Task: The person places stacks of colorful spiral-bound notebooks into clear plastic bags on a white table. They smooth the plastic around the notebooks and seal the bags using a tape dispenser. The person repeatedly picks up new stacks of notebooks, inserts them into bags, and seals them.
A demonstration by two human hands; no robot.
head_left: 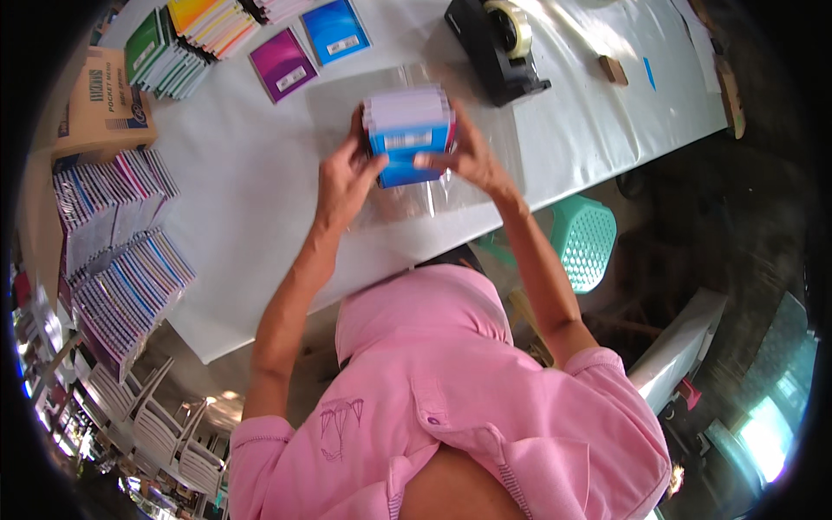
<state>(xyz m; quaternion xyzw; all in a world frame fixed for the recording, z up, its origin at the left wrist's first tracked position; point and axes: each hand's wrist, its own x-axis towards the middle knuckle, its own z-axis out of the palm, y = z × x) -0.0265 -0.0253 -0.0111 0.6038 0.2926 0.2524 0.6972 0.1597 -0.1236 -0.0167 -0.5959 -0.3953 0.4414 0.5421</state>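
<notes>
Pink shirt (537, 394) below, both hands (344, 178) clasp a blue-fronted notebook stack (407, 134).

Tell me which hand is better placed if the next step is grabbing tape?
Probably the right hand: it is nearer the tape dispenser, beyond and right of the booklet stack. The left hand is on the stack's left side. Both hands hold the stack, so the right would need freeing first.

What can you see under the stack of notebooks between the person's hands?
Clear plastic shows around the stack of notebooks, spread on the pale table. The spot directly beneath the stack is covered, so I cannot tell whether it touches the plastic.
</notes>
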